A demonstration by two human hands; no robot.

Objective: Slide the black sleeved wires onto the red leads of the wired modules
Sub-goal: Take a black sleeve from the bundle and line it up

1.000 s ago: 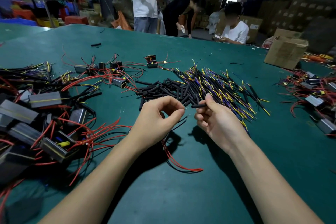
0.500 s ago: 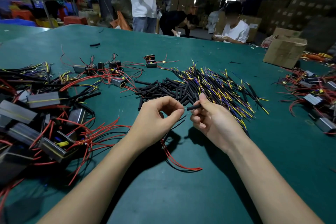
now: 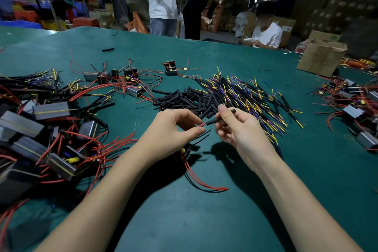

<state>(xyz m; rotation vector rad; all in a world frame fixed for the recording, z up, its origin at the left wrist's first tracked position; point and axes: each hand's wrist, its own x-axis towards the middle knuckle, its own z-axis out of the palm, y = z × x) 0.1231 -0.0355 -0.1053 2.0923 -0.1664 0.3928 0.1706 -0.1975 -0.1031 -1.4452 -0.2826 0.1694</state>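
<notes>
My left hand point(image 3: 171, 131) pinches the tip of a red lead point(image 3: 201, 124) between thumb and forefinger. My right hand point(image 3: 239, 129) pinches a short black sleeve point(image 3: 212, 121), whose open end meets the red tip. The lead's module is mostly hidden under my left hand; its red and black wires point(image 3: 202, 182) trail down onto the green table point(image 3: 184, 221). Behind my hands lie loose black sleeves point(image 3: 184, 99) and a heap of black sleeved wires with yellow and purple ends point(image 3: 245, 96).
Grey modules with red leads pile at the left point(image 3: 41, 133) and at the right edge point(image 3: 351, 106). A few small modules point(image 3: 131, 80) sit farther back. A cardboard box point(image 3: 321, 57) stands far right. People stand and sit beyond the table.
My hands have come together: the black sleeve in my right hand now meets the red lead tip held by my left hand. The right hand has tilted the sleeve toward the left.
</notes>
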